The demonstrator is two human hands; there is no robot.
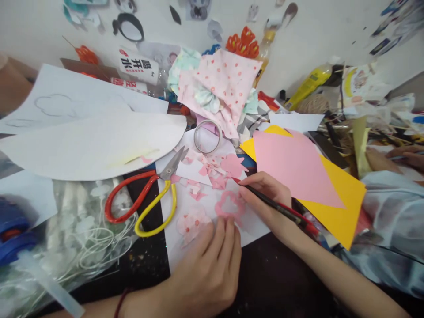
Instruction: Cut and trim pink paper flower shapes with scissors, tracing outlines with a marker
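Note:
My right hand [270, 198] grips a slim black pen [265, 201] with a red tip. The tip is close to small pink paper scraps [217, 176]. My left hand [212, 265] lies flat, fingers stretched out, its fingertips touching the lower edge of a pink flower-shaped paper ring [227, 205]. Left of those fingers is a dotted pale pink flower cutout [192, 223]. These pieces lie on a white sheet [175, 249]. Scissors [170, 170] with one red and one yellow handle rest with their blades apart on the sheet's left side.
A tape roll [208, 137] stands behind the scraps, before crumpled dotted fabric [228, 84]. Pink paper [294, 163] overlaps yellow paper [344, 221] at right. A large white oval board [82, 143] and a bag of white cords [89, 229] are left. Another person's hand [407, 154] is far right.

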